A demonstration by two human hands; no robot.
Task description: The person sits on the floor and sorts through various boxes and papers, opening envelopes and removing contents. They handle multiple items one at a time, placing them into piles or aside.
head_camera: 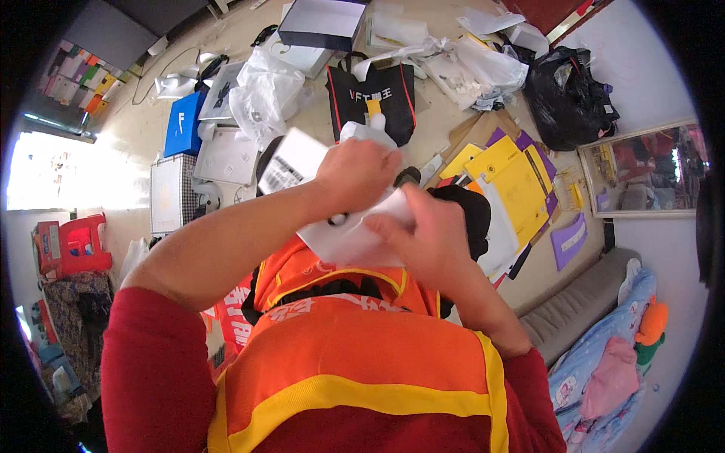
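Observation:
My left hand (359,170) is bent over the upper part of some white, thin paper or plastic wrapping, its fingers mostly hidden from view. With my right hand (433,232), blurred by motion, I grip the white wrapping (357,240) between thumb and fingers above my lap. A small dark and white round thing (338,218) shows beside the wrapping; what it is I cannot tell. Beyond my left forearm lies a white box (294,158) with a printed barcode label. Just past my hands lies a black bag with red edging (371,90).
Yellow envelopes (510,175) lie on the floor at the right, near a framed mirror (645,170) and a grey bolster (583,300). A blue box (182,124), a clear plastic bag (266,96) and a checked box (173,192) lie left. A black plastic bag (569,96) stands upper right.

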